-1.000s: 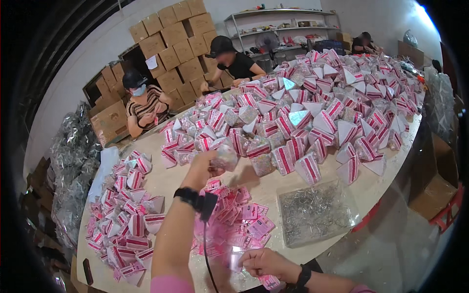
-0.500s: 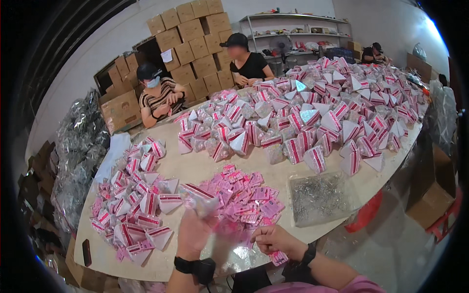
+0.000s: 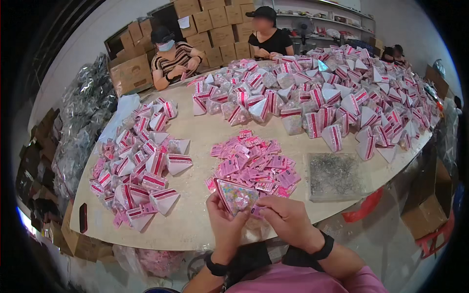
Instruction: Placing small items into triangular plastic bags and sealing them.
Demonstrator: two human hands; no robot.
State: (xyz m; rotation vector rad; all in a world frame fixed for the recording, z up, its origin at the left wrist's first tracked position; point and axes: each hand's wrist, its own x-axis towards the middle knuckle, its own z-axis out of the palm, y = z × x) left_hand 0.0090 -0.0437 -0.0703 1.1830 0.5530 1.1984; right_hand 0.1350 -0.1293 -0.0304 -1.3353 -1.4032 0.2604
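A small clear triangular packet (image 3: 235, 196), filled with tiny mixed-colour bits, is held just above the near edge of the table (image 3: 205, 132), in front of the person. It is turned flat toward the camera, one corner pointing down toward the person and its broad side uppermost, tilted slightly left; its long axis runs roughly across the table's near edge.

The left hand (image 3: 223, 225) grasps the packet from below and the left, fingers curled up against its lower corner. The right hand (image 3: 286, 219) pinches its right edge, thumb and fingertips closed on the film and on a small pink label (image 3: 257, 211) there. Both wrists wear dark bands.

Directly beyond the packet lies a loose heap of pink labels (image 3: 254, 163), touching the space the hands work in. To the right of that heap sits a flat clear bag of small dark pieces (image 3: 334, 176), near the table's right near edge. To the left, a pile of finished pink-topped packets (image 3: 141, 166) covers the left end, and a dark phone (image 3: 83, 218) lies at the near left corner. A far larger mound of finished packets (image 3: 332, 97) fills the far and right side. Two other people sit at the far edge, in front of stacked cardboard boxes (image 3: 215, 29).
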